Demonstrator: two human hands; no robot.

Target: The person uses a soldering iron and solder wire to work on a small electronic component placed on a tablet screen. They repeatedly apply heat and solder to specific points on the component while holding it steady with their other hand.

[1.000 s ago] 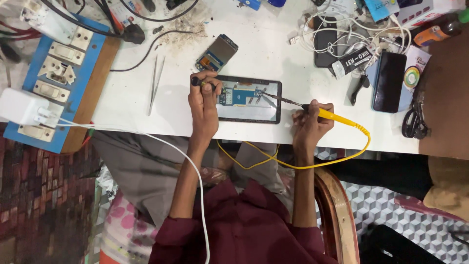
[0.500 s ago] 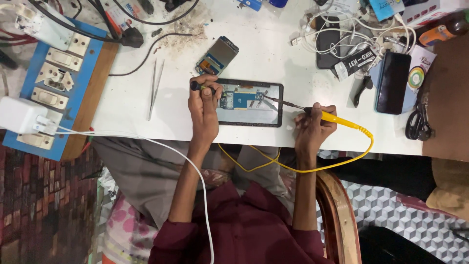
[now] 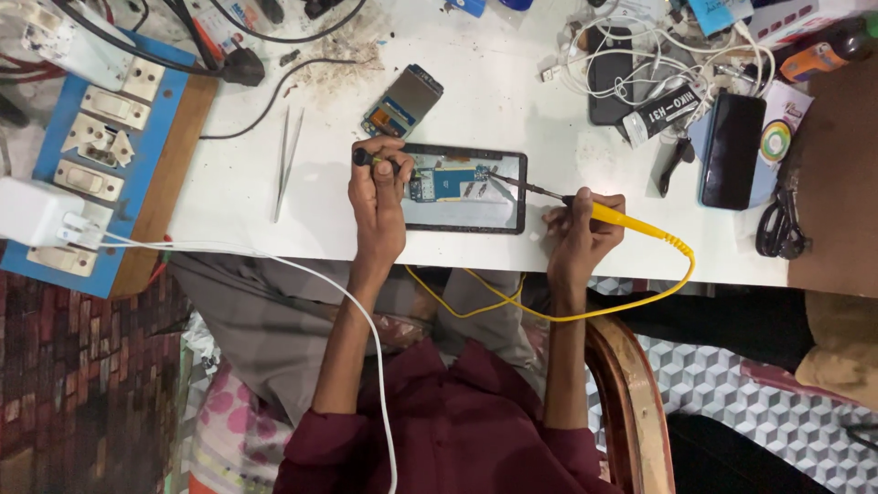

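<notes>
iron tip on the open phone

right hand is wrapped around the yellow-handled soldering iron, fingers closed on the grip, and its dark metal tip reaches left onto the opened black-framed phone with a blue circuit board. that phone lies flat near the front edge of the white worktable, between the two hands. left hand sits on the phone's left end, thumb and fingers pinched on a small black-tipped tool. the iron's yellow cable loops down off the table edge. steel tweezers lie well left of the phone; a smaller bare phone screen module rests just above. blue switch-and-socket board at far left.
</notes>
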